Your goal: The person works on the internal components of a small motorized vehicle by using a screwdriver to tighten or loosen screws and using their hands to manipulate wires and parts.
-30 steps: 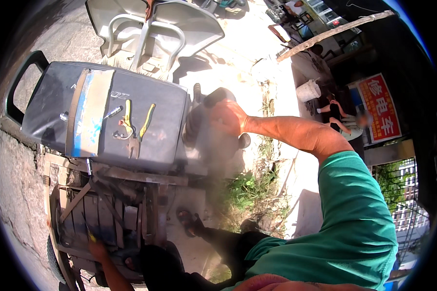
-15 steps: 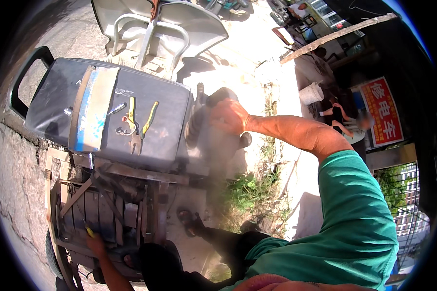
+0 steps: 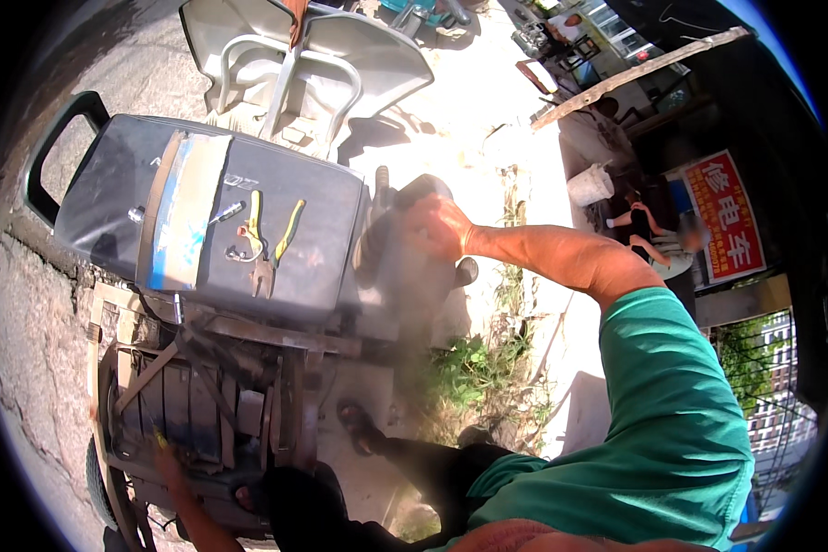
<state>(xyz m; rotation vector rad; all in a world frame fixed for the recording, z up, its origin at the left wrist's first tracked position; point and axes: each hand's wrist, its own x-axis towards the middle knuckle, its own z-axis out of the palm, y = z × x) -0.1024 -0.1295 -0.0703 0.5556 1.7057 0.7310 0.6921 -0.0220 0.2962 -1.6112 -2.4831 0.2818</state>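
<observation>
In the lower left of the frame, I see the left hand (image 3: 168, 467) closed around the yellow handle of a thin tool (image 3: 161, 441), which points up into an open compartment (image 3: 104, 405) with dark ribbed blocks (image 3: 189, 396). The place is shadowed, so I cannot tell where the tip of this tool touches. The right hand (image 3: 439, 228), near the centre of the frame, lies on a blurred dark object (image 3: 421, 187); its fingers look bent, but I cannot tell if they grip it firmly

Left of the right hand there is a large dark seat (image 3: 317, 189), and across it lies a cardboard strip (image 3: 193, 202) with blue and white marks. On the seat, to the right of this strip, pliers (image 3: 266, 271) lie with their yellow handles apart, and just beside them are a small metal piece (image 3: 238, 253) and a silver-and-blue bit (image 3: 228, 212). Green plants (image 3: 469, 363) grow below the centre of the frame, and a white bucket (image 3: 591, 186) stands in the upper right, near a seated person (image 3: 664, 235) and a red sign (image 3: 725, 216)
</observation>
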